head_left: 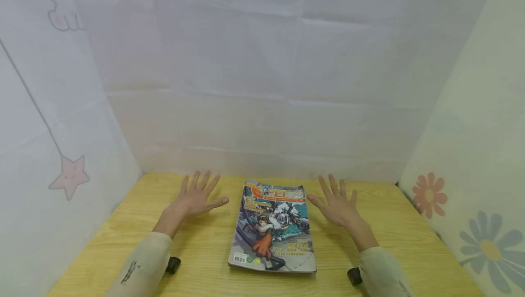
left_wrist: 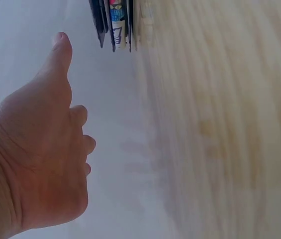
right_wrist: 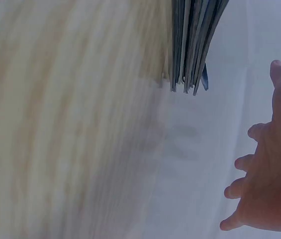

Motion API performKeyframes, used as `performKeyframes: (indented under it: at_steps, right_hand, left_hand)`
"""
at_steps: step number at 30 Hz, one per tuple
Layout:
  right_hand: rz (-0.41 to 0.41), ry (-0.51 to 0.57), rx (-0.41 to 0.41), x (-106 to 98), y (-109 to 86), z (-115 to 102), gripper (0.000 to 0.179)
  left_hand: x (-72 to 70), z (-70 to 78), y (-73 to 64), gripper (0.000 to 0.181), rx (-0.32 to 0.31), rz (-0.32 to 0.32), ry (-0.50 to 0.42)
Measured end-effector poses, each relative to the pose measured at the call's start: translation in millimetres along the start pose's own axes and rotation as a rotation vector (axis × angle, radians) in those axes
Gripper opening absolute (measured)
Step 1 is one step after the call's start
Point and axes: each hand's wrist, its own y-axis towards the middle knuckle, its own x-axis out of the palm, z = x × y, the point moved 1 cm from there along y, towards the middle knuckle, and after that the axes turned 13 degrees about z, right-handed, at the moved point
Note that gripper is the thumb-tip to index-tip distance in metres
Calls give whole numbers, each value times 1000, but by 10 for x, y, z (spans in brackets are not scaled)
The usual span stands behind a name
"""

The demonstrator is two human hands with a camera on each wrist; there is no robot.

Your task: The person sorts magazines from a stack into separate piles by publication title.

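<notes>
A stack of magazines (head_left: 272, 228) lies on the wooden table between the two hands, its top cover bright with comic-style figures and an orange logo. To its left, my left hand (head_left: 198, 199) is spread with straight fingers and holds nothing. My right hand (head_left: 338, 203) is spread in the same way on the other side, thumb close to the stack's upper right edge. From the side, the left wrist view shows the magazines' edges (left_wrist: 118, 27) beyond the left hand (left_wrist: 43, 144). Several layered edges (right_wrist: 192, 45) also appear in the right wrist view, apart from the right hand (right_wrist: 269, 164).
The yellow wood-grain table (head_left: 205, 260) meets a pale cloth backdrop (head_left: 262, 105) at its far edge. Cloth side walls stand left and right, printed with a pink star (head_left: 69, 176) and flowers (head_left: 490, 249). Black wrist devices (head_left: 173, 265) sit at both sleeves.
</notes>
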Motion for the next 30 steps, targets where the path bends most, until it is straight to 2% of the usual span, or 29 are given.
performKeyframes:
  at_steps: [4,8,13,18,20,23,27,30]
  right_hand:
    - [-5,44,15,6,-22,-20,90]
    - [-16,206,43,6,-14,-54,88]
    - [-37,349,84,10,12,-78,79]
    - [-90,588,209,25,4,-100,54]
    - [-109,694,258,20,-18,-113,50]
    - [-127,759,314,12,-45,-136,48]
    - [-152,764,365,32,-58,-153,45]
    - [-181,750,373,57,-51,-152,43]
  left_hand:
    - [10,23,-14,101,8,1,-5]
    - [10,62,-18,95,19,25,-49]
    - [20,127,16,83,33,47,-208]
    - [7,242,42,60,24,-7,-407]
    - [6,299,48,50,-6,-41,-520]
    - [16,366,56,42,-64,-75,-638]
    - [60,401,44,40,-181,-116,-768]
    - [93,417,27,41,-272,-153,-919]
